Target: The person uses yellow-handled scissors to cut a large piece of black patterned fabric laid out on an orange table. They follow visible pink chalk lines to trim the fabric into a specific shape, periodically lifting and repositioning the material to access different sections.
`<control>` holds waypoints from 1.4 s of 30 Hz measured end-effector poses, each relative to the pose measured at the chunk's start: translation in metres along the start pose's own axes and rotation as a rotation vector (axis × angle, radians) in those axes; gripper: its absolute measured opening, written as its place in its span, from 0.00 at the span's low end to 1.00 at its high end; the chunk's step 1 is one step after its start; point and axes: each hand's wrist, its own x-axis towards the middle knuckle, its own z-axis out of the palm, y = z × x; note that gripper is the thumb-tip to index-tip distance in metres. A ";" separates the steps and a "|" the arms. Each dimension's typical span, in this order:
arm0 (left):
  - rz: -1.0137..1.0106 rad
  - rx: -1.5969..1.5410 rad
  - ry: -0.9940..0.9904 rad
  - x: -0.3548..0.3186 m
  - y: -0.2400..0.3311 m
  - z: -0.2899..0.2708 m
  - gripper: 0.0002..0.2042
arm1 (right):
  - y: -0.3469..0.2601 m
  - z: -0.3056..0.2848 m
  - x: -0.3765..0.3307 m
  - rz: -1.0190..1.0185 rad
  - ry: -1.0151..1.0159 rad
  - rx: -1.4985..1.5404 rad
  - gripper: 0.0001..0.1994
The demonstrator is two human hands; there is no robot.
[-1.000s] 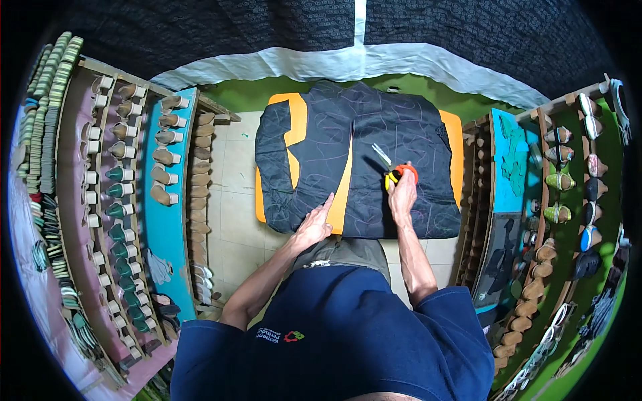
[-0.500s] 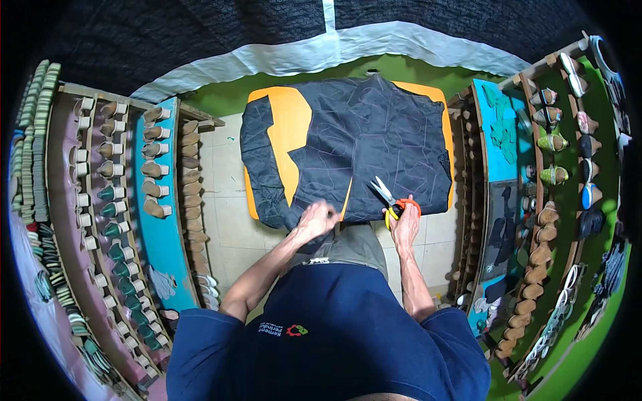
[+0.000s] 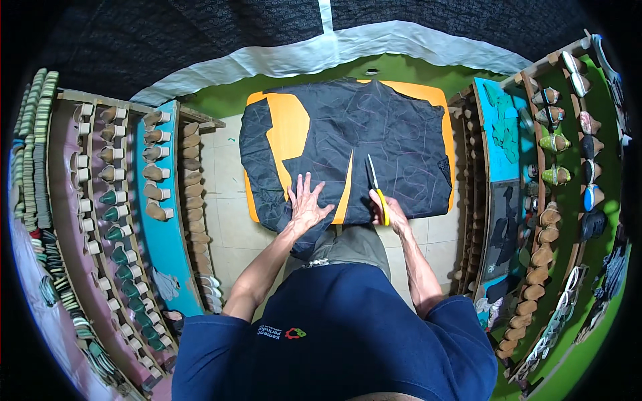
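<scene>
Black fabric (image 3: 401,147) marked with thin curved outlines covers much of an orange tabletop (image 3: 289,120). A narrow slit runs into the cloth from its near edge, and orange shows through it. My left hand (image 3: 308,204) lies spread on the fabric, left of that slit. In my right hand (image 3: 393,212) I hold scissors (image 3: 382,200) with a yellow handle, to the right of the slit. Their blades point away from me over the cloth and look closed or nearly so. At the left, another part of the fabric (image 3: 257,154) is parted from the rest by a jagged gap.
Racks with several rows of shoe lasts (image 3: 155,172) stand at the left. More racks at the right carry shoes (image 3: 555,142) and brown lasts (image 3: 538,274). Green scraps (image 3: 501,127) lie on a blue panel. A dark curtain (image 3: 200,33) hangs beyond the table, above tiled floor (image 3: 224,167).
My left hand has gone from curled fingers to spread flat on the cloth. The scissors have swung closer to upright in view, their blades coming together, and moved slightly left.
</scene>
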 end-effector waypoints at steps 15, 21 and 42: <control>-0.032 -0.149 0.230 0.030 0.024 -0.006 0.18 | -0.031 0.033 0.049 0.063 -0.205 0.085 0.44; 0.058 -0.123 0.384 0.019 0.023 -0.013 0.15 | -0.047 0.044 0.066 0.036 -0.155 0.121 0.46; 0.131 -0.184 0.433 0.019 0.025 -0.038 0.14 | -0.060 0.020 0.065 -0.104 -0.051 -0.101 0.37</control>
